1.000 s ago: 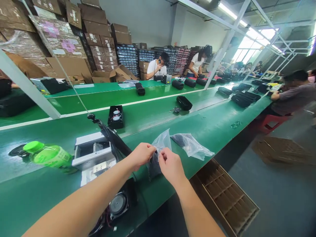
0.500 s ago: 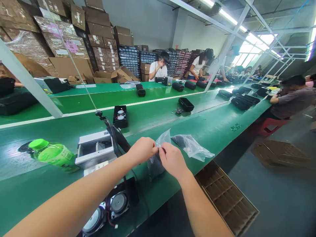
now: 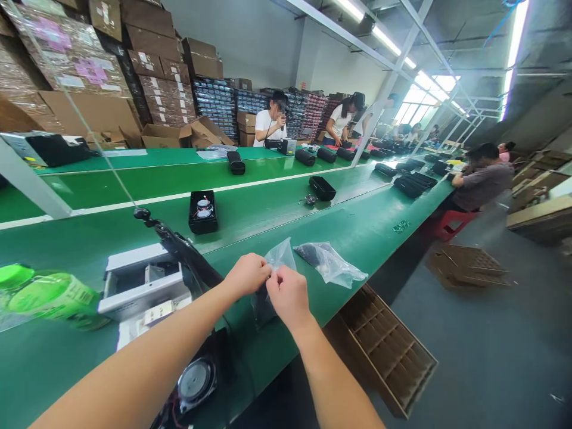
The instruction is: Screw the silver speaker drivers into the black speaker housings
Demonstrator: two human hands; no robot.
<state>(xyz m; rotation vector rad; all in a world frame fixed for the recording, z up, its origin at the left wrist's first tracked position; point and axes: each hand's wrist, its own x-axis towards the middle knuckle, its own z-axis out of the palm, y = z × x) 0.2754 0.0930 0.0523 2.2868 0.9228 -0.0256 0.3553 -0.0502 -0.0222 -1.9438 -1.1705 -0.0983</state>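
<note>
Both hands meet over the near part of the green bench, pinching a clear plastic bag [image 3: 281, 253] with dark contents. My left hand [image 3: 246, 275] is closed on its top edge from the left. Closed on the same bag, my right hand [image 3: 288, 295] nearly touches the left fingertips; what the fingertips pinch exactly is hidden. Dark small items show through the plastic below the hands. A second clear bag [image 3: 333, 262] with dark contents lies just beyond, to the right. Below my left forearm sits a round speaker [image 3: 195, 380] in a black housing.
At left stand a green bottle [image 3: 49, 295] and a grey metal fixture [image 3: 140, 277], with a black cable-hung tool [image 3: 183, 244] beside it. A black case with two speakers [image 3: 203, 211] lies farther back. A divided carton [image 3: 388, 351] is on the floor at right. Co-workers sit along the line.
The view has turned to the right, so the scene shifts left. Both hands stay pinched on the bag, close together.
</note>
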